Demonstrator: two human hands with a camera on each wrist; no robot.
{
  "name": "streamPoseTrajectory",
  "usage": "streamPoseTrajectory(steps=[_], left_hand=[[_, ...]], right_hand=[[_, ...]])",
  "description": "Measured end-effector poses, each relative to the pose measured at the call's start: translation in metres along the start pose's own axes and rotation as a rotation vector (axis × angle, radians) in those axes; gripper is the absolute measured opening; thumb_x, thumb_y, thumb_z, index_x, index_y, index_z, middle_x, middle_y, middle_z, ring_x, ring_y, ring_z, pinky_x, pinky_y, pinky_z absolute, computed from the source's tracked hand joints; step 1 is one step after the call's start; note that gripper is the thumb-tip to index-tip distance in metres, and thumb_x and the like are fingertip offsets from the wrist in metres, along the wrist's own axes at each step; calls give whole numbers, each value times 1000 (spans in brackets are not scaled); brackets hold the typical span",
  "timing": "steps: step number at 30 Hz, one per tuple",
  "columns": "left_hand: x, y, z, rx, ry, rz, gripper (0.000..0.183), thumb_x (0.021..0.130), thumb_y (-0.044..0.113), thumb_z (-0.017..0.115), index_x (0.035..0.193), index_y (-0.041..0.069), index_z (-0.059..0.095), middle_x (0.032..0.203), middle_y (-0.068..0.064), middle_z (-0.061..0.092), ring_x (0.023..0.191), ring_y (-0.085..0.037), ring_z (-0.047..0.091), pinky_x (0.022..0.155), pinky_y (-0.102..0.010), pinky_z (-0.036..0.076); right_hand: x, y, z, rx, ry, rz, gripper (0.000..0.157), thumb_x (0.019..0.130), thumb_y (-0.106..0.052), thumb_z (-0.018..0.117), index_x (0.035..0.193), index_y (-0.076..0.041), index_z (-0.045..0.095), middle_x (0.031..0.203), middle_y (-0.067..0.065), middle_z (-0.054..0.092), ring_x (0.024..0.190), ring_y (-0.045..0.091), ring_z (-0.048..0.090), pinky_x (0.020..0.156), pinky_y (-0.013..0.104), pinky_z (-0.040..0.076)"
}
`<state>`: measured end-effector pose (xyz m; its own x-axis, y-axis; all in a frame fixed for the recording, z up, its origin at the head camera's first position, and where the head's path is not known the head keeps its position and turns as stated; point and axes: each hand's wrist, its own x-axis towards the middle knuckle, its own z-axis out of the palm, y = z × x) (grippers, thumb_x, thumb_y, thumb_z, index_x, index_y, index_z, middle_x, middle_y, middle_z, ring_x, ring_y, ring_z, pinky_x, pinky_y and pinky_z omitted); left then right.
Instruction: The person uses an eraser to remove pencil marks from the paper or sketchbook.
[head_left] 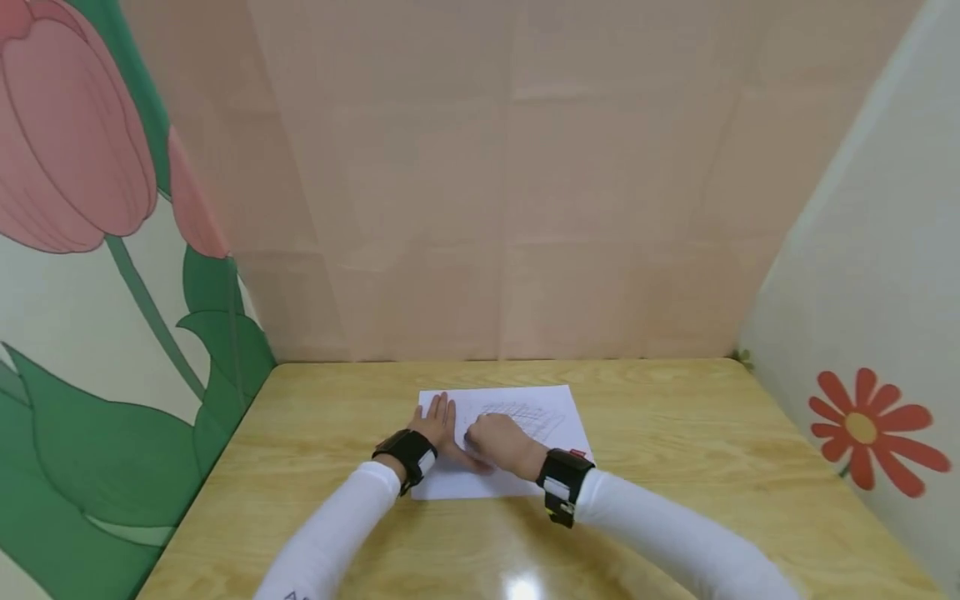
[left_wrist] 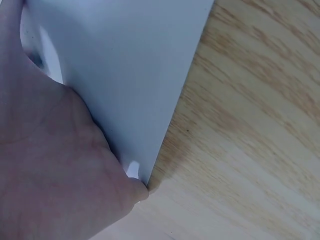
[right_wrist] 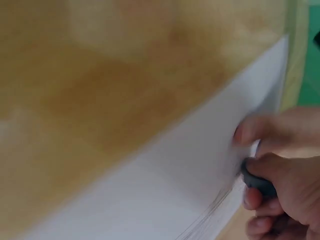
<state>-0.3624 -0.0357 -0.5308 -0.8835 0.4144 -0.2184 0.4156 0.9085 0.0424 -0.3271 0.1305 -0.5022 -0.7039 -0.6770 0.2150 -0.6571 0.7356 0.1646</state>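
Note:
A white sheet of paper (head_left: pixel 465 488) lies on the table, with a patch of thin dark scribbled lines (head_left: pixel 525 413) on its upper right part. My left hand (head_left: pixel 441 430) rests flat on the paper's left side, fingers pointing away and thumb stretched to the right. Curled fingers of my right hand (head_left: pixel 504 442) pinch a small dark, rounded object (right_wrist: pixel 261 185) against the sheet, close beside the left thumb (right_wrist: pixel 265 129). Most of that object is hidden by the fingers, so its kind cannot be told. Dark lines run from near it across the paper in the right wrist view.
The wooden table (head_left: pixel 330 433) extends around the sheet on all sides. Behind it stands a plain pinkish-beige panel (head_left: pixel 510 183). A painted tulip wall (head_left: pixel 75 142) rises at the left, and a pale wall with a red flower (head_left: pixel 861 428) at the right.

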Motion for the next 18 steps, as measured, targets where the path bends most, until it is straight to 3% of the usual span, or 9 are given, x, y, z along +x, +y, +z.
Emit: streamPoseTrajectory(steps=[3,6,8,11,13,15,18], left_hand=[[-16,7,-14,-53,-46,-24,137,68,87,66,163,1,19,172,-18,13,161,-31,12,128,-53,18],[-32,21,-29,-123,-98,-49,145,63,95,62,164,3,14,173,-16,8,162,-29,6,130,-50,14],[-35,24,-34,-129,-107,-55,145,63,95,62,164,3,13,173,-15,8,162,-28,5,130,-49,13],[-30,20,-32,-134,-80,-56,143,64,92,66,164,3,15,173,-17,10,161,-28,7,129,-50,14],[-26,13,-29,-97,-42,-13,115,82,68,68,161,-1,21,171,-21,16,160,-32,15,127,-53,21],[-19,6,-19,-76,-7,17,111,85,66,67,160,-3,24,169,-24,19,159,-35,18,126,-55,23],[-25,11,-25,-67,-21,19,111,87,68,63,160,-4,21,169,-24,17,159,-36,17,126,-55,23]], right_hand=[[17,6,15,-133,92,74,11,83,-11,78,75,-13,72,72,3,69,66,17,66,58,30,57],[28,15,23,-179,131,122,10,85,-13,77,76,-12,72,74,4,71,68,19,69,59,31,58],[30,18,22,-157,135,91,10,86,-13,76,76,-11,72,73,5,71,67,20,69,58,32,58],[22,16,13,-20,90,-6,12,87,-9,75,75,-10,73,70,3,70,63,17,66,57,30,56],[12,12,5,92,27,-62,14,88,-6,73,75,-11,73,69,1,71,61,13,63,57,27,54],[4,6,-1,157,-23,-88,17,90,-5,72,75,-12,74,68,-1,71,60,9,60,58,25,52],[1,6,1,74,-1,-50,16,90,-7,73,75,-13,73,69,-1,69,61,9,60,58,25,53]])
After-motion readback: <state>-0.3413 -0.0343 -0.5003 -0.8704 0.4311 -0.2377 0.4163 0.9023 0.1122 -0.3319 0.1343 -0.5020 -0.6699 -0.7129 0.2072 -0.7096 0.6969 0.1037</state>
